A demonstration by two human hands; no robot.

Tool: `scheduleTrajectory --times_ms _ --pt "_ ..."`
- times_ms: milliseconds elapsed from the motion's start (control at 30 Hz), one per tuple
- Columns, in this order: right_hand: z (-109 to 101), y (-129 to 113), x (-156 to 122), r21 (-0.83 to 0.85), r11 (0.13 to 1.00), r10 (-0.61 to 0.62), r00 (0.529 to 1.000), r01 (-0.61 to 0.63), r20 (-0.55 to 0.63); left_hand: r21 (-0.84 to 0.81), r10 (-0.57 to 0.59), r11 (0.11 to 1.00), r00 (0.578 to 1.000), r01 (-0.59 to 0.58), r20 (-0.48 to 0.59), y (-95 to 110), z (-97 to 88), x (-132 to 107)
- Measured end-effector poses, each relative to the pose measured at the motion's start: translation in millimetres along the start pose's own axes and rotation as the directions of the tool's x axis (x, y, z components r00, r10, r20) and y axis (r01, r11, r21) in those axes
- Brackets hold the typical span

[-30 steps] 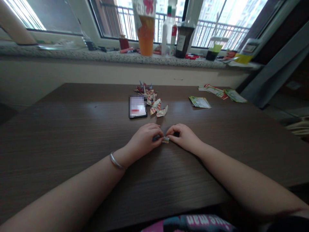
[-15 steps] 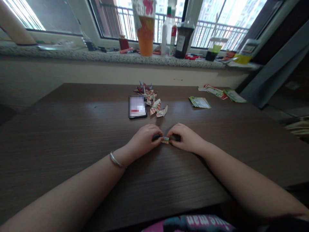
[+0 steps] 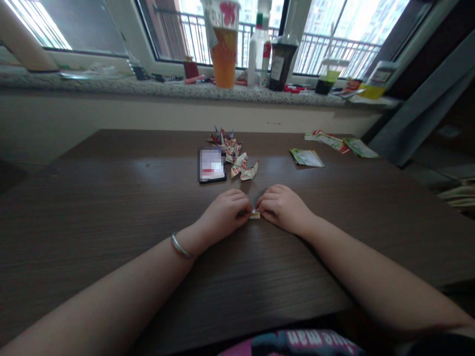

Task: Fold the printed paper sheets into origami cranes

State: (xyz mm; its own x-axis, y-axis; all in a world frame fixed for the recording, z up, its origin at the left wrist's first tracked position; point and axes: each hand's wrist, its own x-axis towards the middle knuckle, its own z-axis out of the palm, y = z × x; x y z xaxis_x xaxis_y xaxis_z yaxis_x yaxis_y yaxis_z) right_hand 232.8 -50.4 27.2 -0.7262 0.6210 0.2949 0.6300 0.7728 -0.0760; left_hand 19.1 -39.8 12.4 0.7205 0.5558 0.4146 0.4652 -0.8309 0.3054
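Observation:
Between my two hands, low over the brown table (image 3: 111, 207), is a small folded piece of printed paper (image 3: 254, 215). My left hand (image 3: 228, 210), with a silver bangle at the wrist, pinches its left end. The right end is pinched by the fingertips of my right hand (image 3: 284, 207). Much of the paper is hidden behind the fingers. Just beyond my hands lie several folded paper shapes (image 3: 249, 171) in red and cream print. A phone or tablet (image 3: 211, 165) with a blurred screen rests left of them.
To the right at the back lie a stack of printed paper slips (image 3: 307, 157) and more strips (image 3: 330, 141). On the stone windowsill (image 3: 156, 88) stand a tall cup of orange drink (image 3: 223, 57), a dark bottle (image 3: 282, 64) and other containers. A grey curtain (image 3: 423, 104) hangs at right.
My right hand has tilted, its fingers curling closer over the paper. The paper strip now looks narrower between my fingertips. My left fingers have closed in slightly.

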Motion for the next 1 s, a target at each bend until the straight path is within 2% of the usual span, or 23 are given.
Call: scheduleTrajectory --times_ms 200,400,533,733,900,1000 --pt "-6 -5 -1 -0.066 0.998 -0.014 0.998 0.018 0.055 0.189 0.097 0.977 0.995 -0.096 0.005 5 -5.0 1" --pt "-14 -13 -2 -0.100 0.993 -0.056 0.994 0.066 0.093 0.237 0.098 0.964 0.990 -0.119 0.097 10 -7.7 1" --pt "-13 -16 -1 -0.172 0.982 -0.060 0.994 0.075 0.091 0.240 0.064 0.966 0.987 -0.099 0.148 14 -8.4 1" --pt "-6 -17 0 -0.210 0.976 -0.039 0.998 0.049 0.053 0.174 -0.031 0.985 0.987 0.003 0.158 12 -7.5 0" --pt "-2 -14 0 -0.033 0.995 0.094 0.995 -0.095 -0.029 0.111 -0.083 0.992 0.987 0.068 0.138 8 -7.1 -3" --pt "0 -12 -1 0.113 0.983 0.150 0.988 -0.146 -0.024 0.089 -0.068 0.994 0.991 0.058 0.113 6 -7.3 -4"
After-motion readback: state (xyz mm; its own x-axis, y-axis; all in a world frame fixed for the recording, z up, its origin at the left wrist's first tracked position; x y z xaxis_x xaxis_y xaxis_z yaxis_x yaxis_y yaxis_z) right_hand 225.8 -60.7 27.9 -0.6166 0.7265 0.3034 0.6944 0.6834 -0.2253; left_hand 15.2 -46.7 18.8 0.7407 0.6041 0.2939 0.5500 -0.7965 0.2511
